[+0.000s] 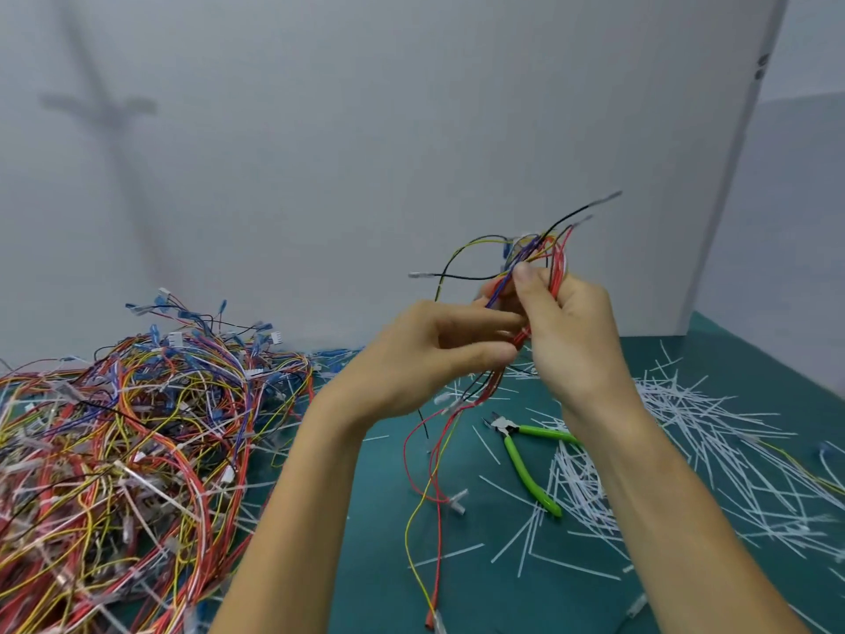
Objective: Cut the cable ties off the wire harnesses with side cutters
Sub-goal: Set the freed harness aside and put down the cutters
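Behind the side cutters [526, 469], white panel [411, 130]: stands upright as a backdrop, plain and pale, with a second panel meeting it at a corner to the cutters' right.
Tabletop [375, 565]: teal green, lying under the cutters and everything else.
Pile of harnesses [128, 441]: a big tangle of red, yellow, orange, blue and white wires, well to the left of the cutters.
Cut ties [713, 432]: thin white strips strewn all round the cutters, thickest to their right.
Right hand [567, 327]: raised above the cutters, fingers curled round the wire bundle, thumb pressed against it near the top.
Left hand [425, 354]: raised up and left of the cutters, fingertips pinching the same bundle lower down.
Harness [532, 249]: held in the air between both hands, above the cutters; loose red and yellow wires trail down to the tabletop just left of them.
Side cutters: green-handled, lying flat on the tabletop, handles spread, touched by neither hand.
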